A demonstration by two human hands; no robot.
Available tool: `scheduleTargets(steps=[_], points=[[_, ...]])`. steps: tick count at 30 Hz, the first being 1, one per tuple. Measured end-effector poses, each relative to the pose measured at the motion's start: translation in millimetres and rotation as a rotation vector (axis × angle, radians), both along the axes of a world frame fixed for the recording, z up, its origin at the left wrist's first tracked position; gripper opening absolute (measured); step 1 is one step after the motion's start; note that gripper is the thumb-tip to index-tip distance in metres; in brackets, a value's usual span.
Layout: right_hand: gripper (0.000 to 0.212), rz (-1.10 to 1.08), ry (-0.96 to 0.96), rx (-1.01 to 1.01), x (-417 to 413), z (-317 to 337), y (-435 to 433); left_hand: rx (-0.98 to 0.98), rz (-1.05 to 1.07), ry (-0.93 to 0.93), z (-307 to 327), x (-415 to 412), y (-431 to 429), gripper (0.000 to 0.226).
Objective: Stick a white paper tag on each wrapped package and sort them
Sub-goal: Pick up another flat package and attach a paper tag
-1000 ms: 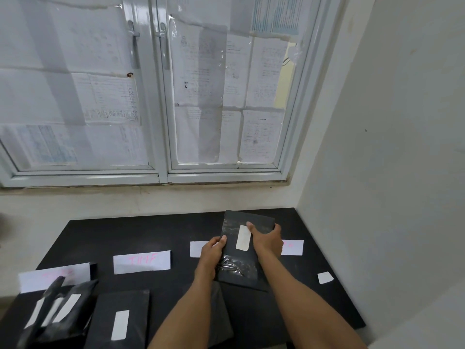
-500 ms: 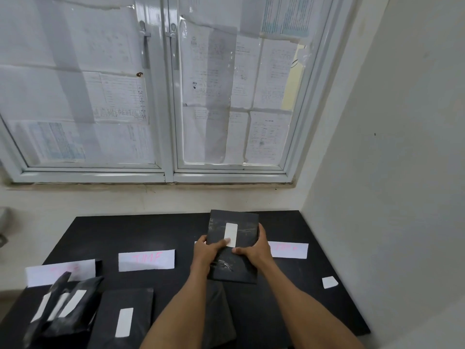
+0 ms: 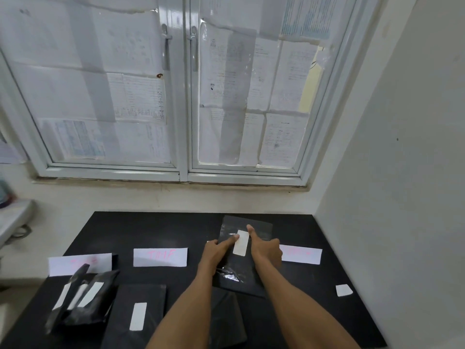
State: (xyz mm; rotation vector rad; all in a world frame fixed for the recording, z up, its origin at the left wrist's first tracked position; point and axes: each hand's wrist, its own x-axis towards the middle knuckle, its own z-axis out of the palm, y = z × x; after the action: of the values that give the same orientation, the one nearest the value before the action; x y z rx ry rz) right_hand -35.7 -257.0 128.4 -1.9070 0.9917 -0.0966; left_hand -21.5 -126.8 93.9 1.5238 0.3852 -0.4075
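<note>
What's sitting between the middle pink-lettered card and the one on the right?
Head view: the tagged black package, held by the left hand and right hand.

Head-worn view, down over table [image 3: 151, 230]

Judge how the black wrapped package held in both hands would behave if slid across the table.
Probably slippery: the package shows glossy glare near its lower edge. Likely fairly stiff and light: it looks flat, without sagging, gripped at its sides by the left hand and right hand.
</note>
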Motion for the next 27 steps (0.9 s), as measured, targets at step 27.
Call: scheduleTargets(steps=[27], points=[[0.025, 0.537, 0.350, 0.510, -31, -155, 245, 0.249, 0.290, 0.432, -143, -51, 264, 0.103]])
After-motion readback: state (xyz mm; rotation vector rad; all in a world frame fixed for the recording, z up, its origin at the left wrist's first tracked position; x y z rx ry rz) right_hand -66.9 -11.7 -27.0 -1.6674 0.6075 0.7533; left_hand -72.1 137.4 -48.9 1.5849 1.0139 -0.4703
